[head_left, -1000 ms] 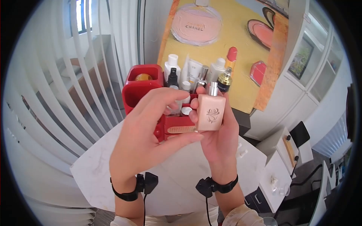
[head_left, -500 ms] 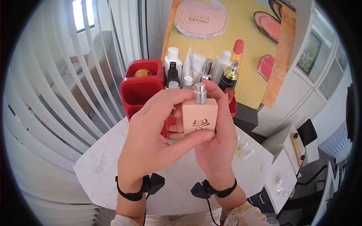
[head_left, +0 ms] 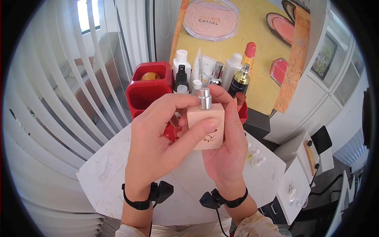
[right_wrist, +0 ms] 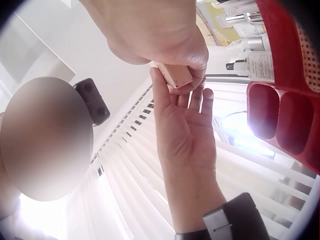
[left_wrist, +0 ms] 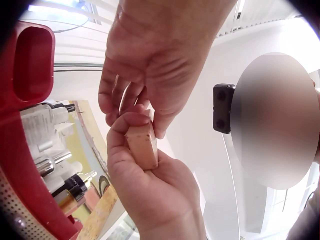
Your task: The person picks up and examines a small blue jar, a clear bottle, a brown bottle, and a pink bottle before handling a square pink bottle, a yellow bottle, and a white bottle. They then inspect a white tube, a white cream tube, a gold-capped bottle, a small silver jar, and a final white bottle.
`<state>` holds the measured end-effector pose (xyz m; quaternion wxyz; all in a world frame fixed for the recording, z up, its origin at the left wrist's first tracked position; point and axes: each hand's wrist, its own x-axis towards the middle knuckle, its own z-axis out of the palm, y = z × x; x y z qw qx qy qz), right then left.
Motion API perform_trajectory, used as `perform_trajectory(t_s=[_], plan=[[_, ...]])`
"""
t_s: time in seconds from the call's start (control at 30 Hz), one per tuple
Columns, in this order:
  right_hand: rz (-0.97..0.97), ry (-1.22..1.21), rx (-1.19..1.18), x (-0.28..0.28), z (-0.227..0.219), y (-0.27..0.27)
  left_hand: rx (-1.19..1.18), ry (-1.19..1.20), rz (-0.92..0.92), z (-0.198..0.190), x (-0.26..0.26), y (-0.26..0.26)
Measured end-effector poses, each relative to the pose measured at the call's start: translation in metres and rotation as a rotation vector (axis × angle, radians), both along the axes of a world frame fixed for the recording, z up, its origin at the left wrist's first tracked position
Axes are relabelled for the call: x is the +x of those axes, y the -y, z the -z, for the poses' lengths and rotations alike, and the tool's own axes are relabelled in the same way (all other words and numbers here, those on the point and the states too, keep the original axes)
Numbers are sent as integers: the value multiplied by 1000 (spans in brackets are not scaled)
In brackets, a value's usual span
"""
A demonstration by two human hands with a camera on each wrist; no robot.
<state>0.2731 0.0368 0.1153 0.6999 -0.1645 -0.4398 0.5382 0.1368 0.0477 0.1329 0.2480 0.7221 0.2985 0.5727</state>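
Note:
A pale pink perfume bottle with a silver spray top and a dark rose motif is held up between both hands. My right hand grips it from the right, the palm behind its side and the fingers wrapped behind. From the left, my left hand pinches it, its thumb lying across the front face and partly covering the rose. The left index finger reaches to the base of the spray top. In the left wrist view the bottle's underside shows between the hands.
Behind the hands stands a red organizer with white bottles, tubes and a black-and-gold bottle. A painted board leans behind it. Small clear bottles lie on the white marbled table at right. Blinds hang on the left.
The left hand has closed in on the bottle, its thumb sliding up onto the front. The bottle has shifted left, and the view has tilted slightly.

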Motion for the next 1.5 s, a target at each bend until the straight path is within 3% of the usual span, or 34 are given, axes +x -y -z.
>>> perform_trajectory(t_s=[0.23, 0.4, 0.63, 0.77, 1.13, 1.3, 1.5], plan=[[-1, -75, -28, 0, -4, 1, -37, 88, -12, -2, 4, 2], [32, 15, -71, 5, -6, 2, -92, 77, 5, -9, 0, 7], [-232, -111, -111, 25, -2, -6, 4, 52, 14, -5, -1, 6], [-111, -161, -194, 19, -3, -7, -20, 46, 56, -5, 1, 8], [-182, -235, -123, 24, -2, -5, 37, -34, 73, -2, 8, 6], [-52, -204, -169, 15, 0, -7, 13, -40, 37, -5, 7, 8], [-30, -151, -171, 11, 0, -6, -30, 2, 65, -1, 2, 4]])
